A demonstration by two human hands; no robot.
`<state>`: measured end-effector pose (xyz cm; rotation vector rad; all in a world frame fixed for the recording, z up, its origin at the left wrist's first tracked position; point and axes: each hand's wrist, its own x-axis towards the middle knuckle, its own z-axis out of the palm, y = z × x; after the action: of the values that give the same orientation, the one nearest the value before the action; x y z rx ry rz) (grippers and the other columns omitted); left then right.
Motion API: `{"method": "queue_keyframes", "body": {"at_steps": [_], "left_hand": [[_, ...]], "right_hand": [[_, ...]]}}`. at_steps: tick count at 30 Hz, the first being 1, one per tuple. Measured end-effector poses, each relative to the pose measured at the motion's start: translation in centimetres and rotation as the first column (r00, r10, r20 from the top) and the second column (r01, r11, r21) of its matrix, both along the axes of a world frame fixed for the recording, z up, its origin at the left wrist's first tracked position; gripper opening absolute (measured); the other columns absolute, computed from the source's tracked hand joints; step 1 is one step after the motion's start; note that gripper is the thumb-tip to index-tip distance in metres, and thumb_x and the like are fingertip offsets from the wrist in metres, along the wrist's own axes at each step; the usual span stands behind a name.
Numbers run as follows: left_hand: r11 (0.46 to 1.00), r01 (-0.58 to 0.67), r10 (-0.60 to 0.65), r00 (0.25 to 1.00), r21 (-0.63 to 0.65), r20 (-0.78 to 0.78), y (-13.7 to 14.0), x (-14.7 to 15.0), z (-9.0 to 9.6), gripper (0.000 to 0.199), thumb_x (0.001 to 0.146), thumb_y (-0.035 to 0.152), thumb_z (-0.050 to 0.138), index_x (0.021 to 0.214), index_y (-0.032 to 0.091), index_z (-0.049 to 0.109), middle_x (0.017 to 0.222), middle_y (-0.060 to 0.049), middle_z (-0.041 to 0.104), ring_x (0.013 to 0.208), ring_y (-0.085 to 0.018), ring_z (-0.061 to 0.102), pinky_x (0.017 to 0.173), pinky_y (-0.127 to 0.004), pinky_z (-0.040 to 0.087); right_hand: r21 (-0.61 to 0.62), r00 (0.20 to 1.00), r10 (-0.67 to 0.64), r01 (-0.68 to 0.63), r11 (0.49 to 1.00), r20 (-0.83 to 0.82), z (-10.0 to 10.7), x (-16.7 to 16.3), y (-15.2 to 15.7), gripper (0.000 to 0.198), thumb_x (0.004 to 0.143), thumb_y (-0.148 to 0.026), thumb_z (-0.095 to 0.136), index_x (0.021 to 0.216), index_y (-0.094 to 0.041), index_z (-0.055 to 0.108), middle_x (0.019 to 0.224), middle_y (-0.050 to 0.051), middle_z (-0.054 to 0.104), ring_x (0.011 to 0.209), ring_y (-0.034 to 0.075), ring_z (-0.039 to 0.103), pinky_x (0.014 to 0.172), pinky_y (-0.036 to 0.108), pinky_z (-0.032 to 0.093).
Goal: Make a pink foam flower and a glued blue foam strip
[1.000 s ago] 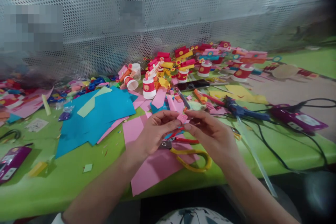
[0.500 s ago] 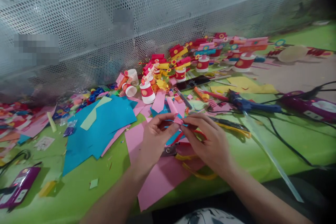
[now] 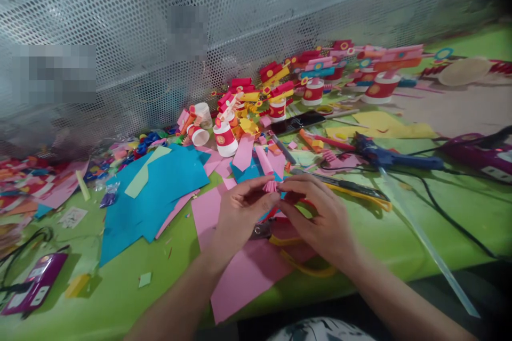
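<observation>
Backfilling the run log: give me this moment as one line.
left hand: pinching pleated pink paper | right hand: at its edge | beneath: scissors, pink sheet | right side: glue gun

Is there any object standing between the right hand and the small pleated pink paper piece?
Nothing visible does: the right hand appears to touch the small pleated pink paper piece, which the left hand pinches.
</observation>
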<state>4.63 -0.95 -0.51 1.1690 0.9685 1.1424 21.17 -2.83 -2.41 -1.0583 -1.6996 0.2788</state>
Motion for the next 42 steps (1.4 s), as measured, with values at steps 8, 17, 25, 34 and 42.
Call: {"method": "queue_keyframes", "body": {"at_steps": [8, 17, 25, 34, 42], "left_hand": [[0.995, 0.071, -0.062, 0.991, -0.072, 0.12, 0.3, -0.4, -0.5, 0.03, 0.068, 0.032, 0.092, 0.096, 0.024, 0.082, 0.087, -0.002, 0.079, 0.075, -0.012, 0.069, 0.072, -0.024, 0.058], [0.97, 0.118, -0.069, 0.972, -0.215, 0.223, 0.1, -0.1, 0.2, 0.03, 0.067, 0.032, 0.093, 0.092, 0.022, 0.082, 0.086, -0.003, 0.079, 0.072, -0.012, 0.071, 0.07, -0.025, 0.061], [0.979, 0.105, -0.077, 0.984, -0.174, 0.16, -0.1, -0.2, 0.2, 0.025, 0.07, 0.029, 0.09, 0.091, 0.023, 0.081, 0.081, -0.001, 0.077, 0.066, -0.01, 0.068, 0.064, -0.021, 0.058], [0.997, 0.041, -0.039, 0.999, 0.064, -0.031, -0.3, 0.2, 0.6, 0.02, 0.074, 0.025, 0.086, 0.093, 0.022, 0.08, 0.091, -0.003, 0.078, 0.08, -0.014, 0.07, 0.074, -0.024, 0.057], [0.976, 0.126, -0.091, 0.977, -0.177, 0.192, 0.2, -0.3, -0.3, 0.029, 0.071, 0.032, 0.09, 0.096, 0.023, 0.08, 0.085, -0.002, 0.076, 0.074, -0.012, 0.07, 0.066, -0.022, 0.059]], "right_hand": [[-0.163, 0.957, 0.133, -0.179, 0.97, -0.258, 0.3, 0.6, -0.1, 0.011, 0.093, -0.029, 0.069, 0.104, -0.027, 0.071, 0.098, 0.004, 0.07, 0.088, 0.019, 0.069, 0.073, 0.031, 0.057], [-0.273, 0.889, 0.139, -0.278, 0.921, -0.437, -0.3, 0.7, -0.3, 0.015, 0.09, -0.033, 0.073, 0.104, -0.028, 0.073, 0.099, 0.003, 0.071, 0.088, 0.019, 0.07, 0.075, 0.03, 0.059], [-0.313, 0.866, 0.108, -0.289, 0.905, -0.489, 0.3, 0.5, -0.4, 0.015, 0.092, -0.038, 0.07, 0.103, -0.028, 0.073, 0.092, 0.001, 0.072, 0.08, 0.015, 0.07, 0.069, 0.025, 0.058], [-0.288, 0.876, 0.088, -0.249, 0.925, -0.474, -0.1, 0.6, -0.6, 0.015, 0.092, -0.034, 0.07, 0.106, -0.03, 0.073, 0.092, -0.001, 0.071, 0.076, 0.013, 0.067, 0.067, 0.022, 0.058], [-0.267, 0.94, 0.003, -0.1, 0.958, -0.34, 1.4, 0.9, -2.6, 0.025, 0.095, -0.034, 0.065, 0.12, -0.03, 0.066, 0.091, 0.001, 0.072, 0.073, 0.016, 0.069, 0.064, 0.027, 0.058]]}}
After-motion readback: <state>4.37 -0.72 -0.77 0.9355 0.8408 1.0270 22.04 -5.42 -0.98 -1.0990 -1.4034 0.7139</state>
